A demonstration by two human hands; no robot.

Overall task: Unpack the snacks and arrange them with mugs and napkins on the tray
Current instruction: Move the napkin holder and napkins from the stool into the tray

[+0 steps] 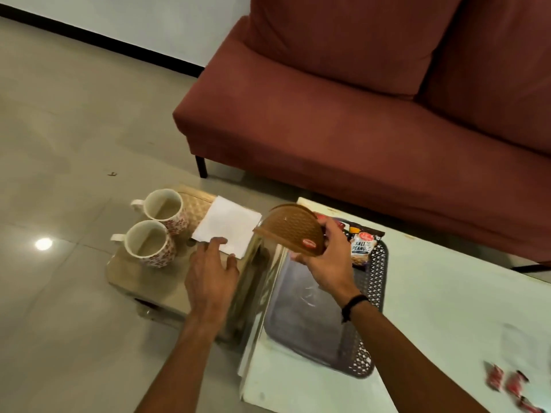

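Task early: only the salted-peanuts packet [362,247] lies on the tray [316,320], at its far end; the two mugs [149,231] and the white napkin [228,226] sit on the low stool [134,281] to the left, and small red sweets [507,386] lie loose on the desk [447,293] at near right. Right hand [325,257] grip is closed around a brown half-round plastic holder [293,232], ribbed and glossy, above the tray's far left corner; left hand [211,272] is spread, fingertips touching the napkin's near edge. Tray is grey, smooth-floored, with a perforated lattice rim; mugs are glazed ceramic with red print; napkin is a soft folded square.
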